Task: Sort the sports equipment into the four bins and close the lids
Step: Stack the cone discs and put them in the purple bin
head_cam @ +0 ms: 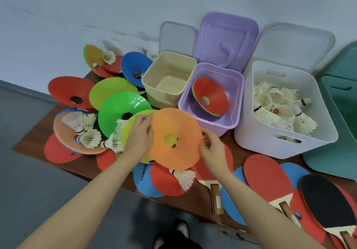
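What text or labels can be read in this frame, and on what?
No text can be read.
Blue paddle: dark lettering along the face, too blurred to read.
Paddle handle: pale oval label, too small to read.
Second paddle handle: pale oval label, unreadable.
Bins, cones, shuttlecocks: no visible text.

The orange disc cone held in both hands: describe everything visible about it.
The orange disc cone is a round, shallow, matte cone that looks like flexible plastic, with a round centre hole showing yellow-green beneath. It is tilted toward the camera above the table, in front of the purple bin. The left hand pinches its left rim and the right hand grips its right rim. It overlaps a yellow-green cone behind it.
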Demonstrator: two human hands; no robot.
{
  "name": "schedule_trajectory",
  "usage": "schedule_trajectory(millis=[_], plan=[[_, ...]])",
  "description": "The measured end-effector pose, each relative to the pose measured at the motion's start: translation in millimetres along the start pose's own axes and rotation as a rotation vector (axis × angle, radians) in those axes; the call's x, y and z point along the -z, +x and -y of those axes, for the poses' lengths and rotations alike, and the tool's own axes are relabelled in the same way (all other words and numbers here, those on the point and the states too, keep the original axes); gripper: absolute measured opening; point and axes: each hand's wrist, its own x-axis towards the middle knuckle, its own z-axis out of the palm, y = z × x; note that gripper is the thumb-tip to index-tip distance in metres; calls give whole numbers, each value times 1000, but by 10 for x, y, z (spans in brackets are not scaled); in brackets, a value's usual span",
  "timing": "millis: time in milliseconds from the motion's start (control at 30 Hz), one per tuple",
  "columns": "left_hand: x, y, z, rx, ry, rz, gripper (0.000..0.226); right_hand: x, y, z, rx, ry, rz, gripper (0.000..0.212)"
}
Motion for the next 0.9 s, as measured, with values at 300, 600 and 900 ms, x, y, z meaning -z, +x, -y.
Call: schedule_trajectory(millis=[300, 600, 900], plan=[[164, 159, 375, 66, 114, 27, 38, -402, 335, 150, 31, 107, -8, 34], [311, 373, 642, -66, -82, 136, 39, -584, 378, 435, 6, 93, -257, 35], [333, 565, 615, -184, -294, 210, 41, -586, 187, 663, -26, 53, -459, 31]])
